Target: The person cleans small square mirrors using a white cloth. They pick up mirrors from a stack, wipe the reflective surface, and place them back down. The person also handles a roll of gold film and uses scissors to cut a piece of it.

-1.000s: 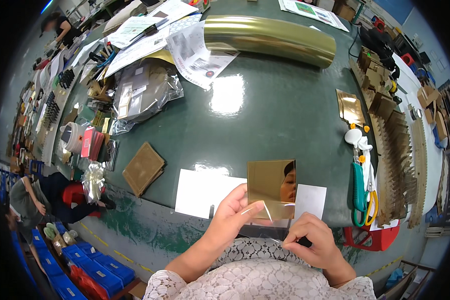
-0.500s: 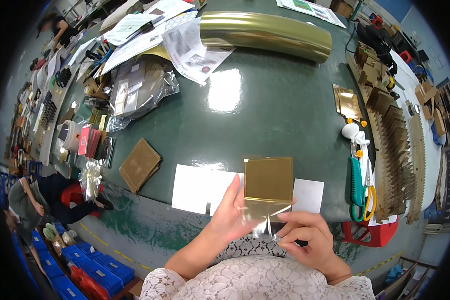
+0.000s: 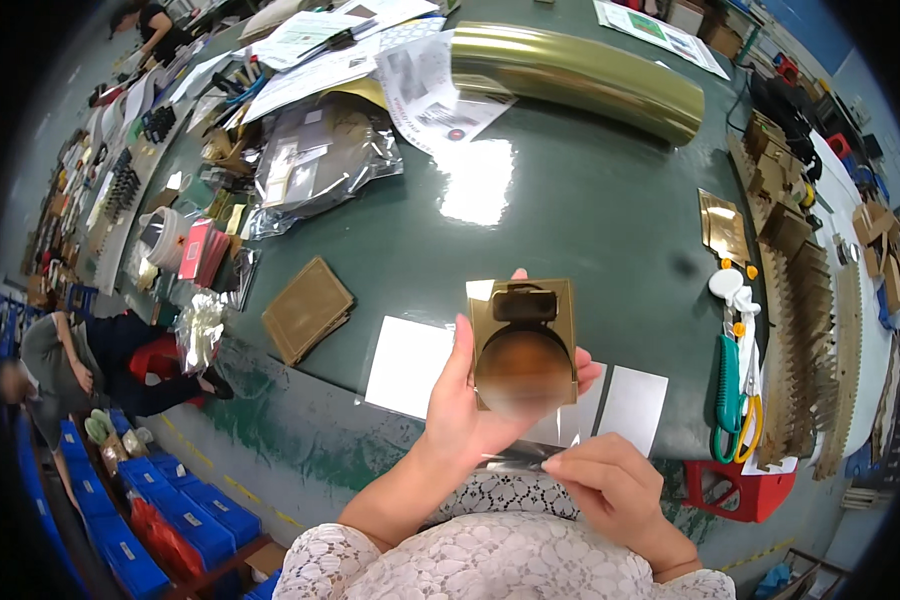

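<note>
A square gold mirror-like plate [image 3: 523,345] lies across the palm of my left hand [image 3: 458,420], the thumb along its left edge and fingertips showing past its right edge. Dark shapes are reflected in its shiny face. Below the plate, my right hand [image 3: 610,490] pinches a piece of clear film [image 3: 518,459]. Whether the film still touches the plate I cannot tell. White sheets lie behind my hands: one white sheet [image 3: 408,362] to the left, another white sheet [image 3: 634,410] to the right.
A stack of brownish-gold plates [image 3: 308,310] lies left on the green table [image 3: 590,220]. A large gold foil roll [image 3: 580,80] spans the back. Green-handled scissors [image 3: 728,395] and notched racks [image 3: 795,330] stand right. A person [image 3: 55,360] is at far left.
The plate has tilted and now reflects dark shapes. The film has come down off the plate's lower part. My left fingers show more at the right edge; the whole view has shifted slightly.
</note>
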`<state>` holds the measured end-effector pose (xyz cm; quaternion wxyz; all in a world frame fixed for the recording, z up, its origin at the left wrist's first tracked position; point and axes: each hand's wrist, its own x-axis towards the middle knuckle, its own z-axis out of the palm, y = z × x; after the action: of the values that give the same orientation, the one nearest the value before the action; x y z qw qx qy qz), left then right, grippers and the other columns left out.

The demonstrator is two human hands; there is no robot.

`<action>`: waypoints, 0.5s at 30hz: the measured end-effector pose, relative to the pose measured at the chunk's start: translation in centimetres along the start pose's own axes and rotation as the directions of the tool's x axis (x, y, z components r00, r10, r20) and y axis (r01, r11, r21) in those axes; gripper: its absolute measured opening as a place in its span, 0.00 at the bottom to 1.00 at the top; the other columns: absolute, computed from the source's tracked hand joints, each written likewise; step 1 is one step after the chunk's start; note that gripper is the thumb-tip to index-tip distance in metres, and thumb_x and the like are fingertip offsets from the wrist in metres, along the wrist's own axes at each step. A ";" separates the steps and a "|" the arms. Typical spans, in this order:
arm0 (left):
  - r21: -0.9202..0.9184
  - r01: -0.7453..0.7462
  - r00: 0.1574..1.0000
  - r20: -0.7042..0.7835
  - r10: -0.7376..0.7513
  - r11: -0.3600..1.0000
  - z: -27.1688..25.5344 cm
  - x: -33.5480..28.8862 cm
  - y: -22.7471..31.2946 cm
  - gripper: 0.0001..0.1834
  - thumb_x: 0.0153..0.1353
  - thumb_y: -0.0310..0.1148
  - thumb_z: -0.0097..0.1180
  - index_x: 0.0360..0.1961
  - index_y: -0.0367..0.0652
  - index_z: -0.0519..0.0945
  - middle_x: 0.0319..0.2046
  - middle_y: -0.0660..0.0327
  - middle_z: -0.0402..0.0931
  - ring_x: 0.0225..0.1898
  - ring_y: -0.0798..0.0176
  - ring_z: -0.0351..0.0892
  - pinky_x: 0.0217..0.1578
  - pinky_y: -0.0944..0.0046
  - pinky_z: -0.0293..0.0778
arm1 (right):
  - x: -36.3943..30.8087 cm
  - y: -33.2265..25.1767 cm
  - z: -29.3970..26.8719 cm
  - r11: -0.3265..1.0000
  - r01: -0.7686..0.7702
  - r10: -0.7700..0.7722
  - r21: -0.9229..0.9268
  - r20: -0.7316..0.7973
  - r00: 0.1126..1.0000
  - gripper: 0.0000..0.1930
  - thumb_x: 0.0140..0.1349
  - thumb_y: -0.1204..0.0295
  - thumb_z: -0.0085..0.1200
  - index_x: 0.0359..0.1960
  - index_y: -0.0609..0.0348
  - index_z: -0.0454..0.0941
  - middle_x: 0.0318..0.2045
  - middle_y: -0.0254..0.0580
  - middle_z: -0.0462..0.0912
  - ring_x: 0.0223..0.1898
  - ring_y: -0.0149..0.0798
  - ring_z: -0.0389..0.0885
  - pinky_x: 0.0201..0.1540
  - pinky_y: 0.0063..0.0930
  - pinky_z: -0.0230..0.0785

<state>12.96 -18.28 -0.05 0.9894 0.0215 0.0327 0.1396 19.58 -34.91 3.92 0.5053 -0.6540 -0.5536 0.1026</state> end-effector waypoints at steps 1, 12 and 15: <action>0.030 -0.042 0.999 0.004 0.041 0.999 0.6 0.1 0.5 0.32 0.70 0.62 0.25 0.72 0.68 0.49 0.58 0.49 0.68 0.53 0.41 0.74 0.60 0.33 0.62 | 0.0 -0.1 0.1 0.999 -0.008 0.007 0.044 0.026 1.000 0.14 0.50 0.84 0.64 0.40 0.64 0.82 0.34 0.41 0.82 0.33 0.40 0.81 0.33 0.28 0.73; -0.020 -0.157 0.976 0.150 0.158 0.987 -0.7 0.1 4.1 0.45 0.65 0.69 0.32 0.65 0.39 0.62 0.54 0.41 0.69 0.56 0.41 0.71 0.60 0.44 0.65 | -0.8 -1.0 -0.6 0.933 -0.237 0.203 0.270 0.148 0.968 0.11 0.45 0.83 0.68 0.32 0.61 0.84 0.28 0.41 0.84 0.29 0.38 0.83 0.31 0.25 0.73; -0.034 -0.129 0.987 0.089 0.131 0.991 -1.2 -1.2 4.7 0.46 0.65 0.69 0.32 0.64 0.36 0.63 0.54 0.40 0.70 0.55 0.41 0.72 0.60 0.45 0.66 | -0.5 -1.4 -0.1 0.923 -0.242 0.192 0.299 0.187 0.963 0.09 0.44 0.85 0.66 0.29 0.62 0.83 0.27 0.43 0.84 0.28 0.37 0.82 0.31 0.25 0.72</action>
<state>10.43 -14.01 -0.96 0.9789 0.0161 -0.0157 0.2031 18.61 -35.53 4.87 0.5454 -0.6111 -0.4910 0.2966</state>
